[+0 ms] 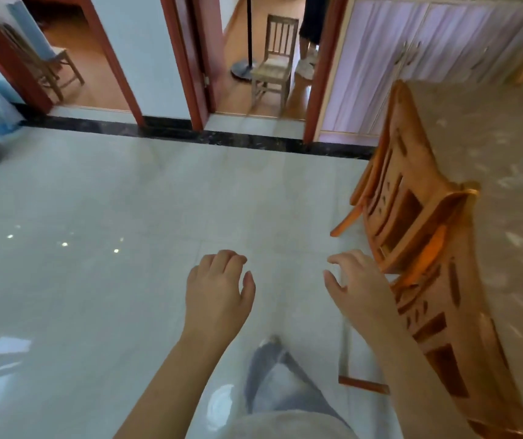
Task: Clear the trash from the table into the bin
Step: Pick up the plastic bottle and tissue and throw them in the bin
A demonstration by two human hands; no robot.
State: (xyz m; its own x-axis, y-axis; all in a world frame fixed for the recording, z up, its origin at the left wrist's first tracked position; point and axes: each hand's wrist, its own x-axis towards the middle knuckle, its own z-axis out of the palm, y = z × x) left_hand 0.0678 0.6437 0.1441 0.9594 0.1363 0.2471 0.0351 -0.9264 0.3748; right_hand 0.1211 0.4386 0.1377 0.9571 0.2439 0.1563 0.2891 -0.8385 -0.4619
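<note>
Table (491,172) at right, chairs (412,217) tucked along its left edge.

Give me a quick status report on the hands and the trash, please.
Left hand and right hand both empty, fingers loosely curled, over bare floor. No trash or bin in view. Table at right, chairs tucked along its edge.

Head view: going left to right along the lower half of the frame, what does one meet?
Bare tiled floor → left hand → right hand → orange wooden chairs pushed against the table → table with its patterned cover. Both hands are empty, fingers loosely curled.
</note>
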